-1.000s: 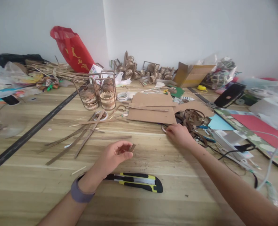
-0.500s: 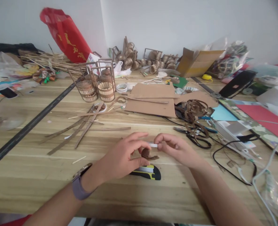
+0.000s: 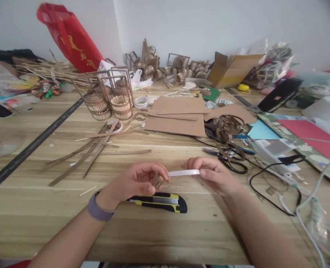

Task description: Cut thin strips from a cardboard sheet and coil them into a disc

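1. Near the front edge of the table (image 3: 42, 223), at its middle, the left hand (image 3: 137, 182) pinches thumb and fingertips tight on a small brown cardboard scrap (image 3: 157, 180).
2. Just right of it, the right hand (image 3: 212, 173) grips one end of a white strip (image 3: 183, 172), which runs level to the scrap.
3. Half a second ago only a short stub of the strip showed between the hands. Now they are farther apart and a longer stretch is bare.
4. A second ago the right hand was out by the cardboard sheets (image 3: 178, 119) in the middle of the table.
5. A yellow-and-black utility knife (image 3: 159, 201) lies under the hands. The left hand covered most of it before, but it now shows nearly whole.
6. Black scissors (image 3: 233, 165) lie just beyond the right hand.
7. Toward the far edge, wire frames (image 3: 109, 80) hold small woven baskets (image 3: 121, 106).
8. At the far right an open cardboard box (image 3: 231, 69) leans; its inside cannot be seen.
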The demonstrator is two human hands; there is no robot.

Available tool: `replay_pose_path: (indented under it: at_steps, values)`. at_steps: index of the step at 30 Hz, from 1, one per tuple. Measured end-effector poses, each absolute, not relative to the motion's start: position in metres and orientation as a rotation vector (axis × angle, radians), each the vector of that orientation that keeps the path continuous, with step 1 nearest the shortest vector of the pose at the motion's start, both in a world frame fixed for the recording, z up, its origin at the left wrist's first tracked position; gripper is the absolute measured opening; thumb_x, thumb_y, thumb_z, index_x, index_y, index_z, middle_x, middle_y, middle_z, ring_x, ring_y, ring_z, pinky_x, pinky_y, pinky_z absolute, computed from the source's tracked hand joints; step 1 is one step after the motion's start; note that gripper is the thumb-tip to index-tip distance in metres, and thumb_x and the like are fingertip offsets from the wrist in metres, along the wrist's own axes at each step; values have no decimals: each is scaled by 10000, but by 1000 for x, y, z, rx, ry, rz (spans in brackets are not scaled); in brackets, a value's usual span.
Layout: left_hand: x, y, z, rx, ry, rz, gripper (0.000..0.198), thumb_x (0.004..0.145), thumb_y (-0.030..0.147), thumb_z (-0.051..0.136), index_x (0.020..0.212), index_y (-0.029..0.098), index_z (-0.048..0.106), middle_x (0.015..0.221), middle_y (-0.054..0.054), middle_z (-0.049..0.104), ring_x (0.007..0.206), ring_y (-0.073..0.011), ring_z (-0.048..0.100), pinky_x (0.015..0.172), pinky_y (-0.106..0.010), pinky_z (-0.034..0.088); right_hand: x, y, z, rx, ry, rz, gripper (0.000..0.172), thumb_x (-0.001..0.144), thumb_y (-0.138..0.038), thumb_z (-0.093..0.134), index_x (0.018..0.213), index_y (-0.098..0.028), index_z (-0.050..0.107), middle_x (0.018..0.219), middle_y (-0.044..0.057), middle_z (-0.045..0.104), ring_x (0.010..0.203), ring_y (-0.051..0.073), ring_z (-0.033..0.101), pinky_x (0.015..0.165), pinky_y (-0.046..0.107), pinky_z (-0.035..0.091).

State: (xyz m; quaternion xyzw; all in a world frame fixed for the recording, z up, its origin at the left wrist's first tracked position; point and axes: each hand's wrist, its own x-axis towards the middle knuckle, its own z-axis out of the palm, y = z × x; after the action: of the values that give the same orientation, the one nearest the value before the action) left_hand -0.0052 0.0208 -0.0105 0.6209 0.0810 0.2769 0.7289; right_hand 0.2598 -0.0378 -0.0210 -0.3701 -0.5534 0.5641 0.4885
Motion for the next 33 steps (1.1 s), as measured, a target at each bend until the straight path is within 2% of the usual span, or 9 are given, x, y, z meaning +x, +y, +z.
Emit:
replay_pose_path:
  at_steps: [6, 8, 12, 17, 21, 24, 27, 30, 33]
  values:
    - [-6, 21, -1, 1829, 371, 526, 335, 808, 476, 751, 1039, 236, 717, 1319, -72, 613, 1244, -256, 517, 1075, -381, 346, 247, -39, -12, -1237, -1393, 1204, 310, 773, -504, 732, 720, -208, 660, 692, 1, 588, 655, 148, 505, 612, 284, 402]
    - [-2, 16, 3, 1881, 426, 489, 321, 812, 469, 745, 1021, 228, 713, 1284, -72, 625, 1188, -243, 546, 1028, -361, 389, 239, -40, -8, -1290, -1490, 1146, 262, 801, -455, 705, 733, -207, 658, 703, -2, 596, 657, 143, 514, 631, 282, 417]
    - [5, 7, 1, 1747, 443, 509, 348, 818, 476, 737, 1026, 198, 712, 1034, -49, 652, 819, -143, 561, 752, -261, 453, 233, -42, -8, -1240, -1606, 1108, 191, 841, -395, 662, 804, -211, 694, 789, 20, 664, 750, 166, 598, 728, 309, 469]
    - [-3, 10, -5, 1310, 276, 673, 372, 756, 488, 799, 956, 182, 732, 943, -52, 646, 801, -143, 568, 748, -266, 453, 248, -33, -24, -1253, -1248, 1012, 338, 771, -411, 750, 1077, -276, 701, 1103, 46, 708, 1032, 206, 634, 906, 354, 486]
    - [-8, 9, -4, 1140, 203, 674, 361, 722, 465, 834, 907, 175, 722, 904, -52, 648, 737, -128, 577, 724, -267, 470, 254, -27, -32, -1349, -1120, 904, 336, 761, -518, 748, 937, -234, 715, 789, 24, 707, 761, 178, 631, 753, 325, 499]
    - [-9, 6, -5, 1104, 218, 695, 400, 703, 504, 835, 864, 164, 699, 866, -54, 632, 705, -126, 566, 687, -256, 467, 249, -31, -29, -1383, -1215, 876, 441, 881, -597, 578, 693, -213, 685, 476, -21, 525, 512, 140, 498, 592, 294, 445]
    - [-11, 5, -9, 1071, 183, 724, 387, 739, 515, 801, 878, 173, 685, 873, -53, 625, 696, -118, 553, 658, -237, 452, 241, -40, -24, -1272, -1311, 873, 470, 918, -586, 528, 692, -215, 707, 626, 32, 635, 647, 170, 586, 645, 301, 467]
    - [-11, 6, -11, 1036, 156, 741, 354, 774, 504, 776, 917, 193, 686, 892, -44, 631, 712, -116, 552, 657, -227, 443, 233, -48, -22, -1068, -1334, 1032, 361, 880, -567, 610, 1045, -267, 726, 970, 67, 716, 877, 206, 644, 751, 325, 503]
    - [-10, 10, -10, 1074, 159, 691, 334, 780, 483, 781, 937, 198, 702, 895, -40, 654, 760, -127, 584, 687, -232, 450, 230, -49, -19, -960, -1354, 1118, 286, 892, -530, 618, 939, -267, 721, 784, 25, 672, 690, 149, 597, 639, 280, 477]
